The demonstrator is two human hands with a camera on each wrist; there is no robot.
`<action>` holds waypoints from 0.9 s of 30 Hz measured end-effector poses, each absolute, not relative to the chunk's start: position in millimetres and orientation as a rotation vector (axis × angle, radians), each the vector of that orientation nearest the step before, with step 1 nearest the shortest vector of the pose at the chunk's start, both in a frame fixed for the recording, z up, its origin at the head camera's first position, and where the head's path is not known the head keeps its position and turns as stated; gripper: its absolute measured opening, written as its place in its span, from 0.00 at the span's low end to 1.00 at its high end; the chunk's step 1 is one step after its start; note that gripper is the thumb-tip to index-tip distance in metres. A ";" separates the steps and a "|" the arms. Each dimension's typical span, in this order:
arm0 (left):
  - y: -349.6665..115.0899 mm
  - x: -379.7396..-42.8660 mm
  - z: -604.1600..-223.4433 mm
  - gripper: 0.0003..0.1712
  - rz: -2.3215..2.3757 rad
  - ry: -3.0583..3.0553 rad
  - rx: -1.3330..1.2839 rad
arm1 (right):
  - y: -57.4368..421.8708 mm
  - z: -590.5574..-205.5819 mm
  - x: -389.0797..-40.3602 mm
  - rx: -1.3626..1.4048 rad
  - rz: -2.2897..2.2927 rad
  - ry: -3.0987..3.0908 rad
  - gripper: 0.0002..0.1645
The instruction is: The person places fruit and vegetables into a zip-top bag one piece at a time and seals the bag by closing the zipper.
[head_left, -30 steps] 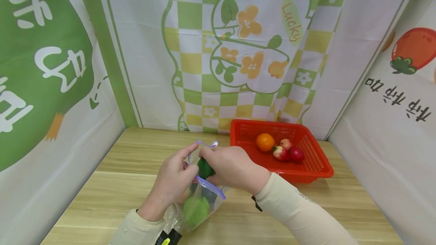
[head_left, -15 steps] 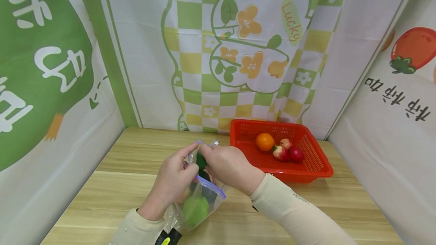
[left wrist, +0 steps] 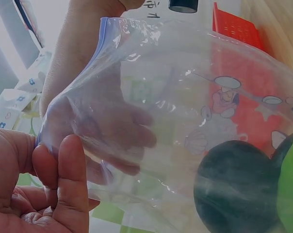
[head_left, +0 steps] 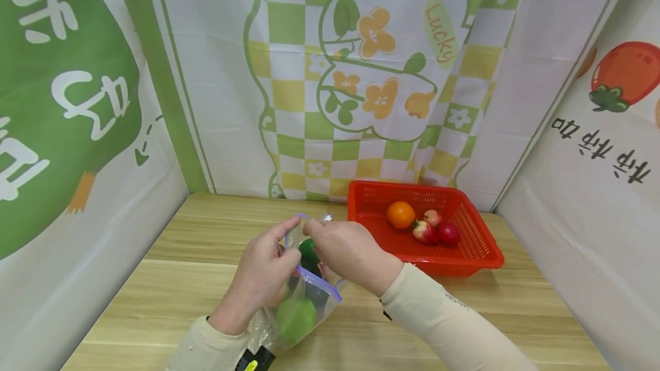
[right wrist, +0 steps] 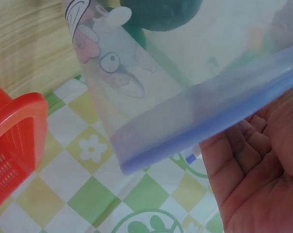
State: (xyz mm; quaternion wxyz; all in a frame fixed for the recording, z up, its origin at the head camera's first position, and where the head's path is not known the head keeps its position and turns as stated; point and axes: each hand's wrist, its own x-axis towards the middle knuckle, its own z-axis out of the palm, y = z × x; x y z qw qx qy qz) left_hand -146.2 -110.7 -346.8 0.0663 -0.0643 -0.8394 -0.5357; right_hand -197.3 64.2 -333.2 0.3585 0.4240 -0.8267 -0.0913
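Note:
A clear zip bag (head_left: 323,309) with a purple zip edge stands with its mouth apart. My left hand (head_left: 264,272) pinches its rim between thumb and fingers at the left. My right hand (head_left: 353,253) reaches into the mouth; through the plastic in the left wrist view its fingers (left wrist: 132,131) look loosely bent, with nothing in them. Below them lies a dark green round item (left wrist: 234,189), kind unclear. A light green item (head_left: 296,319) fills the lower part of the bag. Other contents are partly hidden by plastic and hands.
A red plastic basket (head_left: 476,265) stands at the back right of the wooden table (head_left: 206,239). It holds an orange (head_left: 400,214) and several small reddish fruits (head_left: 425,232). Printed cloth walls (head_left: 232,147) enclose the table at the back and sides.
My right hand held a dark green item at the bag's mouth, then let it go; the item now sits lower in the bag. My left hand has stayed on the rim.

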 end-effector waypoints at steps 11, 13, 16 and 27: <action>-110.5 -146.4 -347.5 0.37 -1.612 -2.519 -0.209 | 69.9 -325.0 -198.8 1.160 0.037 -2.235 0.11; -110.3 -146.3 -347.0 0.37 -1.605 -2.525 -0.196 | 71.7 -322.4 -199.8 1.166 0.077 -2.240 0.10; -110.1 -146.0 -347.0 0.37 -1.592 -2.535 -0.178 | 74.7 -317.1 -202.5 1.160 0.125 -2.248 0.09; -110.4 -145.6 -348.6 0.37 -1.591 -2.527 -0.184 | 101.9 -293.7 -226.0 0.914 0.259 -2.420 0.10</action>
